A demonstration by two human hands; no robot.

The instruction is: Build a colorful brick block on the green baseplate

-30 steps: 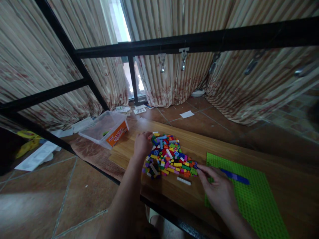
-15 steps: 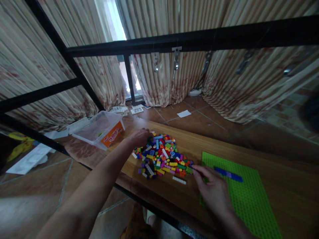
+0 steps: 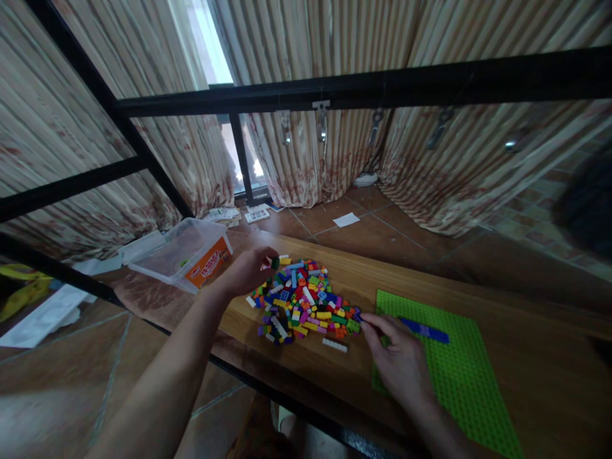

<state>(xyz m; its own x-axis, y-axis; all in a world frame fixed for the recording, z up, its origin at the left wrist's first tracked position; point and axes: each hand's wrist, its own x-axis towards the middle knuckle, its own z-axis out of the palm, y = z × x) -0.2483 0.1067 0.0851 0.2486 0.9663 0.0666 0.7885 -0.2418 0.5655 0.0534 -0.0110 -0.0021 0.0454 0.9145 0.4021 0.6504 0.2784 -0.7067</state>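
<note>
Bricks are heaped on the worktop, and at the pile's far left edge a dark green brick is pinched by the left hand! Well apart from it, the right hand is poised at the heap's right end, fingertips by a purple piece; whether that is gripped cannot be told. Beside it, the green baseplate is topped by a blue strip.
</note>
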